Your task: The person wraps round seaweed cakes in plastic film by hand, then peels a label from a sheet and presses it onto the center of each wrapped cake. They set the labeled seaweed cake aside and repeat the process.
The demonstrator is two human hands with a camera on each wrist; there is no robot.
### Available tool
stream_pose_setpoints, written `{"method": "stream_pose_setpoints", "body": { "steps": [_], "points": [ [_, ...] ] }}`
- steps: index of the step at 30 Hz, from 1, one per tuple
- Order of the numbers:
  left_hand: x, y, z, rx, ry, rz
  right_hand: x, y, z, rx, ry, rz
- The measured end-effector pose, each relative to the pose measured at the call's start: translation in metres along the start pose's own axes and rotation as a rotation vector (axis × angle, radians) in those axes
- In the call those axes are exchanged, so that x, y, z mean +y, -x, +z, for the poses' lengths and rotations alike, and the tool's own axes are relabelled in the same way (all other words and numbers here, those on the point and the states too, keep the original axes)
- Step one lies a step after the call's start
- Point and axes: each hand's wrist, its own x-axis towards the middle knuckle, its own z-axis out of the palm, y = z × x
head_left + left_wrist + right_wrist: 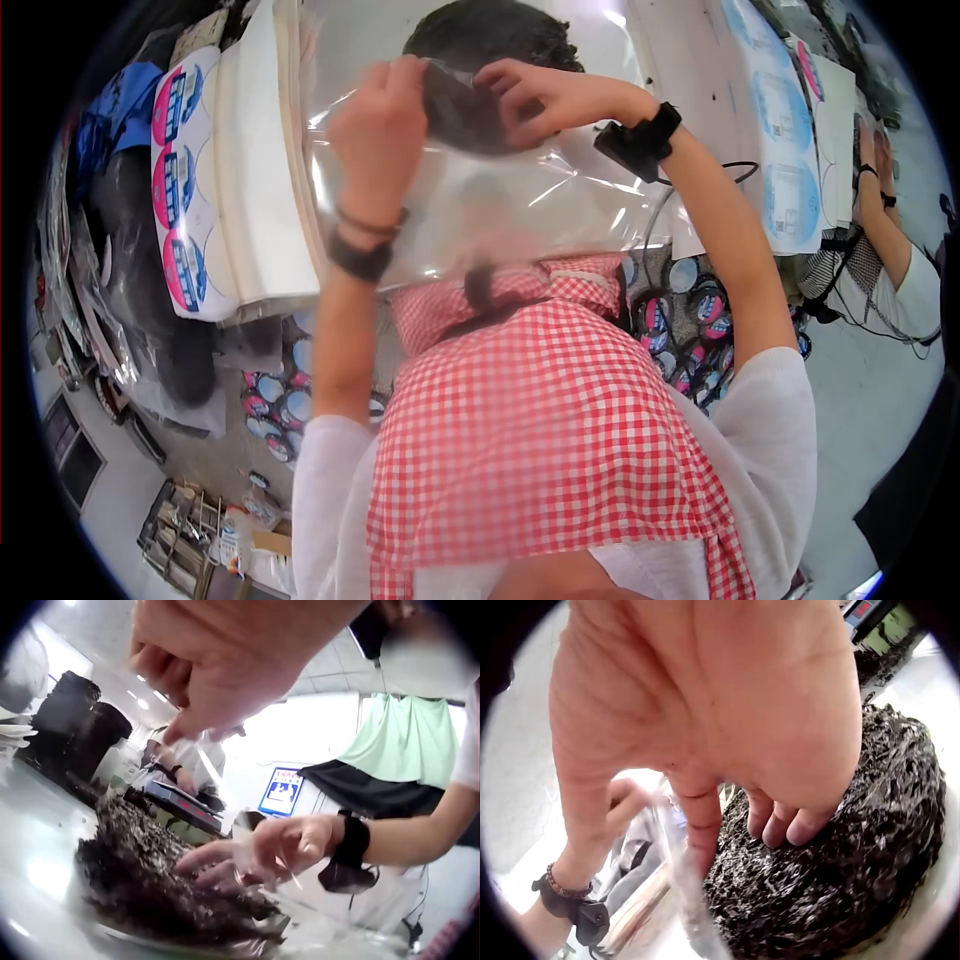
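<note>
Seaweed, as I judge it, lies at the top centre of the head view, a dark, round, crinkled mass. Its upper part shows clearly, and its lower part is seen hazy through clear plastic film.

At the left edge of the bench stand printed sheets in pink and blue, with a white stack beside them. They seem to be put at the side so that the middle serves for my two hands.

Next comes my left hand, at upper left of centre. Its fingers are curled and grip the film near the seaweed; probably this holds the loose plastic raised and under control.

To the right of it, my right hand reaches in from upper right. Its fingers are apart and a little bent, and touch the seaweed, maybe to steady it against the pull of the film. If some plastic is between them, I cannot tell.

A black device is strapped on that wrist. Further to the right, more printed sheets in pale blue lie along the bench.
</note>
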Motion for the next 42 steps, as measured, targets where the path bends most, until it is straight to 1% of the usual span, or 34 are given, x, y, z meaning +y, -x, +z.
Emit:
{"method": "stream_pose_setpoints", "body": {
  "steps": [1,2,3,4,6,8,9,11,14,15,18,19,21,23,25,28,29,31,32,33,35,36,38,39,40,42],
  "points": [
    [0.008,0.005,0.02,0.216,0.105,0.053,0.005,-0.005,-0.005,0.01,-0.051,0.022],
    [0.023,0.018,0.03,-0.037,0.416,-0.231,0.009,-0.009,-0.011,0.018,-0.053,-0.01],
    [0.034,0.024,0.038,-0.22,0.616,-0.278,0.014,-0.013,-0.019,0.03,-0.054,-0.045],
    [0.036,0.035,0.069,-0.035,0.411,-0.017,0.016,-0.018,-0.022,0.038,-0.061,-0.08],
    [0.045,0.033,0.078,-0.055,0.245,0.006,-0.014,-0.02,-0.023,0.175,0.165,0.101],
    [0.046,0.035,0.09,-0.149,0.117,-0.046,-0.043,-0.006,-0.003,0.704,0.824,-0.001],
    [0.046,0.036,0.094,-0.196,0.049,-0.074,-0.061,0.001,0.001,0.918,0.969,-0.012],
    [0.046,0.036,0.095,-0.206,0.072,-0.094,-0.075,0.021,0.04,1.175,0.771,0.126],
    [0.047,0.032,0.096,-0.211,0.033,-0.112,-0.05,0.03,0.095,1.069,0.98,0.355],
    [0.048,0.031,0.096,-0.211,0.012,-0.116,-0.052,0.022,0.1,1.047,0.924,0.44],
    [0.049,0.038,0.096,-0.225,0.018,-0.12,-0.047,0.006,0.084,1.117,0.915,0.522],
    [0.048,0.035,0.098,-0.212,0.028,-0.126,-0.045,0.005,0.089,1.215,0.977,0.388],
    [0.05,0.032,0.094,-0.245,0.033,-0.15,-0.057,0.028,0.111,1.083,0.868,-0.013],
    [0.05,0.031,0.094,-0.272,0.05,-0.143,-0.053,0.032,0.121,1.018,0.732,0.133],
    [0.047,0.034,0.096,-0.29,0.062,-0.142,-0.037,0.017,0.119,0.965,0.541,0.769],
    [0.051,0.032,0.088,-0.219,0.014,-0.125,-0.033,-0.01,0.093,1.082,0.731,0.557],
    [0.05,0.028,0.08,-0.244,-0.049,-0.099,-0.027,-0.016,0.091,1.102,0.707,0.511],
    [0.045,0.027,0.085,-0.24,0.016,-0.1,-0.019,-0.026,0.087,1.141,0.672,0.412],
    [0.044,0.027,0.088,-0.238,0.051,-0.105,-0.019,-0.028,0.086,1.175,0.217,0.357],
    [0.044,0.024,0.084,-0.247,0.128,-0.118,-0.024,-0.03,0.082,1.165,-0.238,0.293],
    [0.045,0.032,0.096,-0.191,0.773,-0.302,-0.022,-0.036,0.078,1.169,-0.387,0.284],
    [0.042,0.031,0.098,-0.145,0.752,-0.271,-0.021,-0.039,0.076,1.173,-0.461,0.281],
    [0.035,0.029,0.102,-0.051,0.705,-0.213,-0.015,-0.04,0.074,1.141,0.146,0.285],
    [0.041,0.019,0.09,0.039,0.417,-0.112,-0.014,-0.041,0.073,1.232,0.529,0.324],
    [0.045,0.011,0.083,0.124,0.13,-0.01,-0.011,-0.042,0.072,1.236,0.56,0.33],
    [0.045,0.014,0.084,0.097,0.161,-0.031,-0.005,-0.043,0.077,1.234,0.613,0.354]
  ]
}}
